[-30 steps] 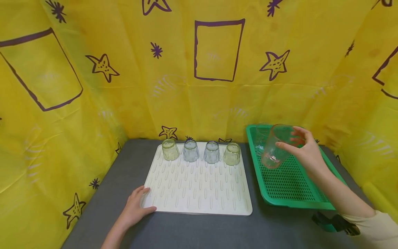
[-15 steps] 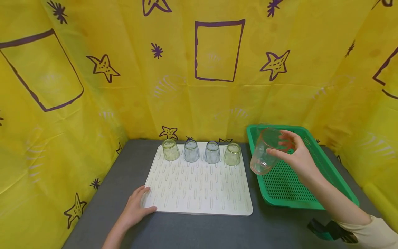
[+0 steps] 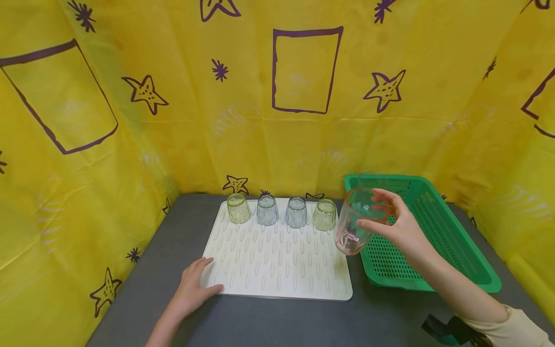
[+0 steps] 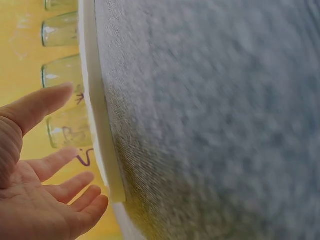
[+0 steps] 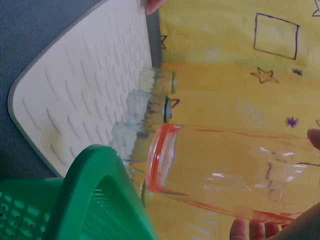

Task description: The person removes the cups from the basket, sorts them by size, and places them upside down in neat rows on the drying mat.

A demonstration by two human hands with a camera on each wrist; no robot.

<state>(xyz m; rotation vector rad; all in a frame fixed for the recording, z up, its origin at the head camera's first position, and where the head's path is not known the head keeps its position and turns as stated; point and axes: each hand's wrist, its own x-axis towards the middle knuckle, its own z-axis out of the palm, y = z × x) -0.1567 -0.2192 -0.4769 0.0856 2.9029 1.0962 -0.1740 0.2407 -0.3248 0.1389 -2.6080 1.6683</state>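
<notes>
My right hand (image 3: 401, 226) grips a pink-tinted clear drinking glass (image 3: 356, 224). The glass leans, in the air between the white ridged mat (image 3: 282, 265) and the green basket (image 3: 399, 283). The right wrist view shows its thick orange-pink end (image 5: 159, 157), with fingertips (image 5: 255, 229) along the glass's side. My left hand (image 3: 192, 286) lies at the mat's front left corner, thumb and fingers spread apart. In the left wrist view its fingers (image 4: 47, 105) are loose, beside the mat's edge (image 4: 97, 100).
Several small upturned glasses stand in a row along the mat's back edge, green ones (image 3: 238, 209) at the ends and blue ones (image 3: 266, 212) between. Another clear glass (image 3: 367, 178) shows faintly at the basket's back left. Yellow patterned cloth (image 3: 303, 144) hangs behind the grey table (image 3: 277, 323).
My right hand has carried the pink glass left and toward me, from over the basket to the mat's right edge. The left hand has shifted slightly; the small glasses stay put.
</notes>
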